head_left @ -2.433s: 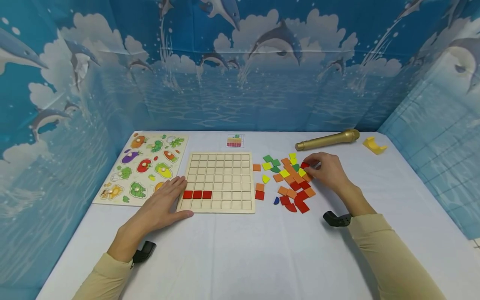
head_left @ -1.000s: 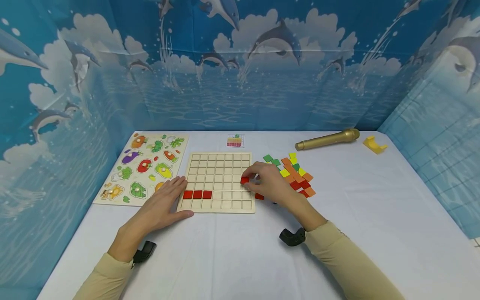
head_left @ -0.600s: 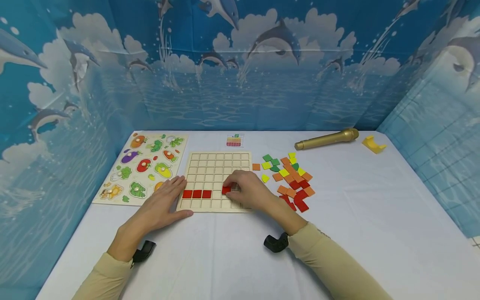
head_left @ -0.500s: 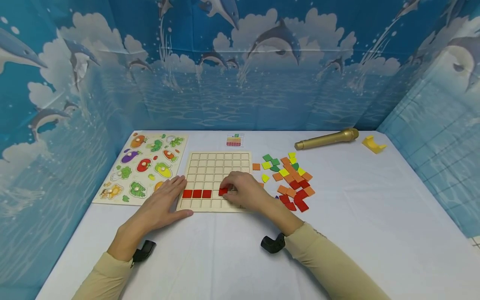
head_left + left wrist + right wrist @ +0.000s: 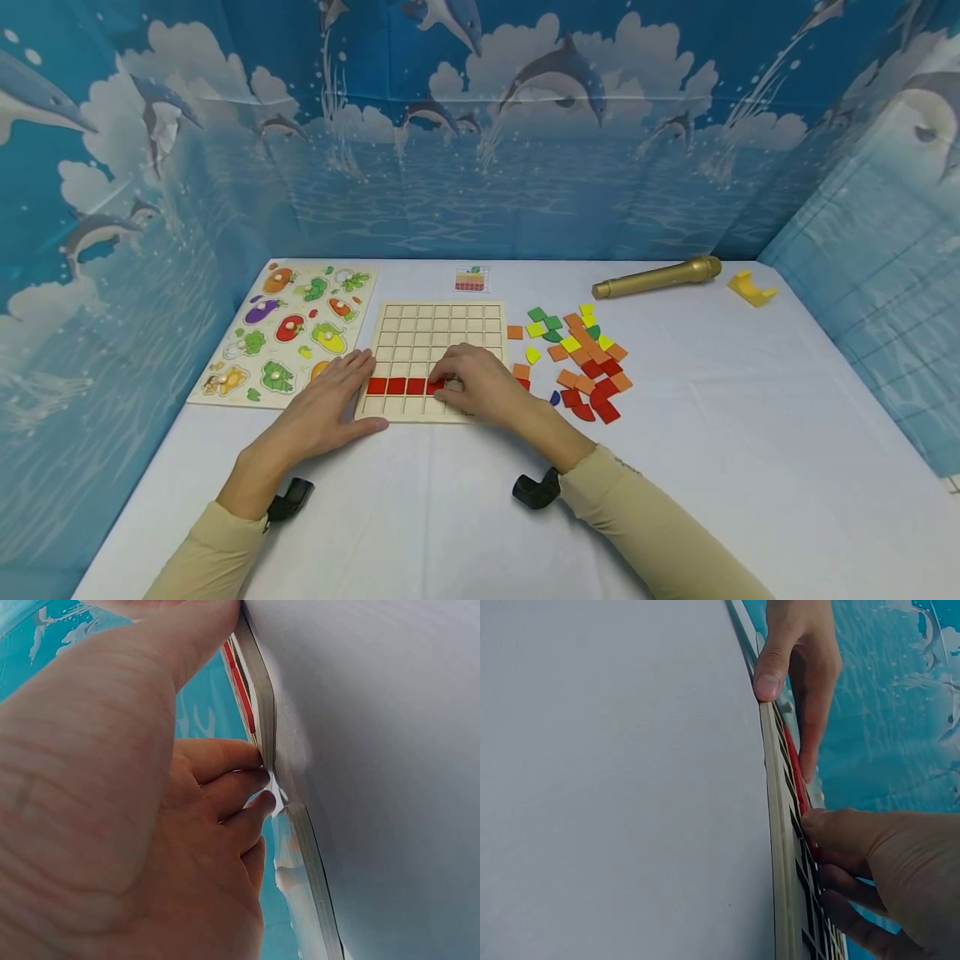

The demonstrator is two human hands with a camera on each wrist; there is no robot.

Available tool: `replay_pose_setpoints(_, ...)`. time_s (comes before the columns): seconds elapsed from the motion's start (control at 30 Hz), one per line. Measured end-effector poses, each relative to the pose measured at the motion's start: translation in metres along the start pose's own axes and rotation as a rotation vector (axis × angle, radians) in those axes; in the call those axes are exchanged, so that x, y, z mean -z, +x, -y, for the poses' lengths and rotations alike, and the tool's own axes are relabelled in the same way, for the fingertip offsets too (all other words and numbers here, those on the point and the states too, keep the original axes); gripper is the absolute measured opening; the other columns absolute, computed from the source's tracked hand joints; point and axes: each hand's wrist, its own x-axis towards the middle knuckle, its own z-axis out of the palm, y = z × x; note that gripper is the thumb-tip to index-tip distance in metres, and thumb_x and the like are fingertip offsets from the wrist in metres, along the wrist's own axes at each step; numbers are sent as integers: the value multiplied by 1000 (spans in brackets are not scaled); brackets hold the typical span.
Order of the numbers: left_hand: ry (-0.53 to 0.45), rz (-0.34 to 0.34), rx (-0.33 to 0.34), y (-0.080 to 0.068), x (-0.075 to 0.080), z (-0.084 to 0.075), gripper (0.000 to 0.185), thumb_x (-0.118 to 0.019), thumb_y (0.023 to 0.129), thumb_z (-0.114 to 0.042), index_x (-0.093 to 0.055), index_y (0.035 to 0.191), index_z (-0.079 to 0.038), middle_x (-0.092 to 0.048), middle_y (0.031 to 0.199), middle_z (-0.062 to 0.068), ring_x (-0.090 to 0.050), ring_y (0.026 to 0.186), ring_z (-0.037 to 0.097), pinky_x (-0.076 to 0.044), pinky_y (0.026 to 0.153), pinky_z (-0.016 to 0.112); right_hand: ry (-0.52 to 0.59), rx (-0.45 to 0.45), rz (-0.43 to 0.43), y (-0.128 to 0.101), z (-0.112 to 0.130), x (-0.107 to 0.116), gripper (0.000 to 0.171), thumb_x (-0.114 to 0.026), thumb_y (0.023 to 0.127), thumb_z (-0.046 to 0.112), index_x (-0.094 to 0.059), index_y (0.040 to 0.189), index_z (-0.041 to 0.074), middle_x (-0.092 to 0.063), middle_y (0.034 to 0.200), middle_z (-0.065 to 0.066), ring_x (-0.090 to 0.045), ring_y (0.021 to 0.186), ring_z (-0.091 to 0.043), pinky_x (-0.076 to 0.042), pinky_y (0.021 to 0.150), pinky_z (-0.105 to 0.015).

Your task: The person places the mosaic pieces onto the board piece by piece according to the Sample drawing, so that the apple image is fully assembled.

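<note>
On the white table a wooden grid board (image 5: 442,340) has three red square tiles (image 5: 396,386) lying side by side in its second row from the front. Thumb and fingers of my right hand (image 5: 483,385) pinch another red tile (image 5: 432,387) at the cell just right of them; my fingers cover part of it. In the right wrist view, the thumb (image 5: 821,823) presses low over the row. My left hand (image 5: 318,412) rests along the board's left edge with fingers extended, thumb at the front corner. The left wrist view shows its fingertips (image 5: 255,761) at the board's side.
Right of the board lies a loose pile of red, orange, yellow and green pieces (image 5: 596,358). A vegetable puzzle board (image 5: 247,342) is at left, a small picture card (image 5: 472,279) behind. A gold microphone (image 5: 656,278) and yellow curved piece (image 5: 752,288) sit back right.
My right hand has taken a red tile from the pile and carried it left across the board, down to the cell beside the three red tiles. My left hand has stayed put.
</note>
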Motion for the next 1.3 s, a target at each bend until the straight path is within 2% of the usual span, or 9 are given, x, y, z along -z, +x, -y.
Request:
replay_pose_setpoints(0.27, 0, 7, 2, 0, 1, -1, 98, -79, 90, -51, -37, 162, 1, -32, 171, 20, -27, 160, 40, -21, 131, 57, -6, -2, -26, -5, -3, 2, 19, -81, 94, 17, -82, 112, 13, -76, 106, 0, -66, 100, -16, -58, 94, -37)
replay_pose_setpoints(0.47, 0, 8, 5, 0, 1, -2, 98, -80, 90, -50, -37, 162, 1, -32, 171, 19, -27, 160, 40, -20, 131, 57, 7, -71, -46, -16, -12, 15, 21, -80, 93, 16, -81, 114, 11, -76, 108, 0, -66, 100, -17, -58, 91, -34)
replay_pose_setpoints(0.63, 5, 6, 4, 0, 1, -2, 98, -80, 90, -50, -37, 162, 1, -32, 171, 19, -27, 160, 40, -20, 131, 57, 23, -109, -70, -32, -23, 33, 21, -81, 93, 15, -80, 113, 9, -76, 108, -4, -66, 93, -20, -57, 83, -34)
replay_pose_setpoints(0.8, 8, 9, 6, 0, 1, -1, 99, -80, 90, -51, -36, 162, 1, -32, 171, 19, -27, 160, 40, -20, 131, 57, -14, -152, -86, -50, -33, 45, 22, -84, 91, 16, -81, 111, 10, -75, 105, -3, -63, 85, -18, -56, 75, -29)
replay_pose_setpoints(1.07, -3, 8, 13, -1, 1, -1, 99, -79, 90, -52, -36, 162, 0, -32, 171, 19, -26, 160, 40, -20, 131, 57, -95, -189, -75, -68, -41, 54, 22, -89, 86, 18, -82, 106, 13, -74, 96, 3, -64, 88, -16, -58, 79, -30)
replay_pose_setpoints(1.3, -11, 5, 9, -1, 1, -2, 99, -79, 91, -52, -36, 162, 0, -32, 171, 19, -26, 160, 40, -19, 131, 57, -129, -244, -34, -76, -42, 54, 29, -92, 83, 18, -82, 110, 14, -73, 95, 3, -61, 87, -13, -58, 79, -28)
